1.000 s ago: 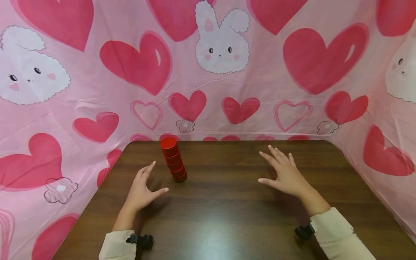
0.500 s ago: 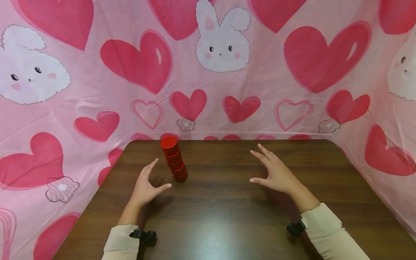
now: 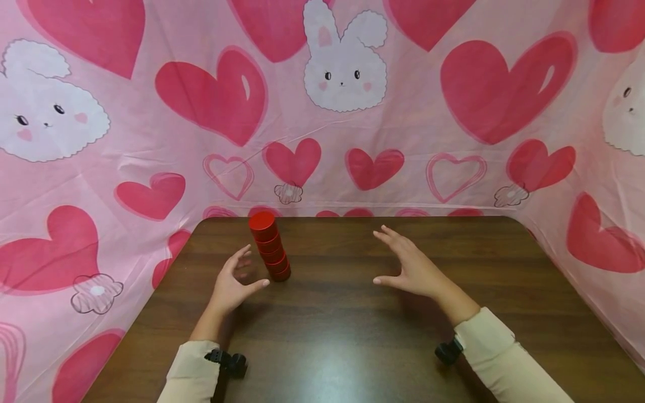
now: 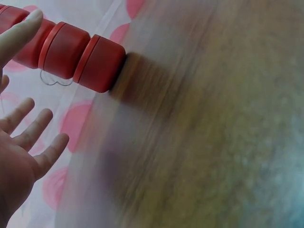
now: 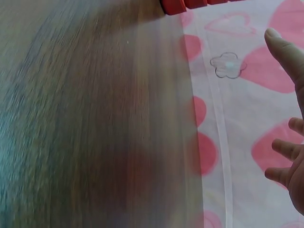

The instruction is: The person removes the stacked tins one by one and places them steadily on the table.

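A stack of several red round containers [image 3: 270, 248] stands upright on the left half of the wooden table, its lids showing as bright rims. My left hand [image 3: 233, 282] hovers just left of the stack, thumb and fingers spread and nothing between them. In the left wrist view the red containers [image 4: 65, 50] lie beyond the thumb, apart from the lower fingers. My right hand [image 3: 408, 266] is over the table to the right of the stack, fingers spread toward it and holding nothing. The right wrist view catches only the lower end of the red stack [image 5: 173, 5] at the top.
The dark wooden table [image 3: 322, 324] has rounded far corners. A pink cloth [image 3: 342, 129] with hearts and rabbit faces hangs behind it and along both sides. Each wrist carries a small black camera, the left one [image 3: 234, 365] and the right one [image 3: 447, 352].
My right hand has moved left across the table toward the stack. The left hand has shifted slightly right, closer to the containers, its fingers bending a little. The stack has stayed put.
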A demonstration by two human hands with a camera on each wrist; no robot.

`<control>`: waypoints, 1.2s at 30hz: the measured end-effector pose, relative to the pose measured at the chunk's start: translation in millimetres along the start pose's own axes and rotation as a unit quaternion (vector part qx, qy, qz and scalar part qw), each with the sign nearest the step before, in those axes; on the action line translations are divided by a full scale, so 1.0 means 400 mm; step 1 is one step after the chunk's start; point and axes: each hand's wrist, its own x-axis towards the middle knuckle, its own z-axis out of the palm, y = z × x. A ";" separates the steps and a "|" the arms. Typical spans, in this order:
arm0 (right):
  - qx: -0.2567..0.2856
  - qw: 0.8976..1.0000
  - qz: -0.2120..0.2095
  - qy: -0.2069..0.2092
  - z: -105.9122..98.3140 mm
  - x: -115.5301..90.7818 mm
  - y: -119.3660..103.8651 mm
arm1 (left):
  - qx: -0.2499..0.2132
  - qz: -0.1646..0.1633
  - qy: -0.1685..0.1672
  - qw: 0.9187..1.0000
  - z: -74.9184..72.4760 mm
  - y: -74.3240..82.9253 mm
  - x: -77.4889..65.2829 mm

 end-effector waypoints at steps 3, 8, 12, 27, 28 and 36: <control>0.007 1.000 0.004 -0.006 0.009 0.010 -0.004 | -0.010 -0.003 -0.002 1.000 0.003 0.022 -0.001; 0.028 1.000 0.000 -0.003 0.026 0.031 -0.015 | -0.040 -0.015 -0.011 0.999 0.009 0.018 0.008; 0.041 0.999 -0.006 -0.007 0.041 0.049 -0.028 | -0.077 -0.035 -0.010 0.996 0.013 0.002 0.016; 0.093 0.995 -0.021 -0.020 0.078 0.102 -0.061 | -0.177 -0.089 -0.009 0.980 0.044 -0.042 0.041; 0.098 0.995 -0.018 -0.018 0.081 0.106 -0.064 | -0.182 -0.089 -0.007 0.979 0.046 -0.047 0.043; 0.154 0.988 0.010 0.002 0.097 0.131 -0.084 | -0.208 -0.090 0.020 0.974 0.072 -0.120 0.064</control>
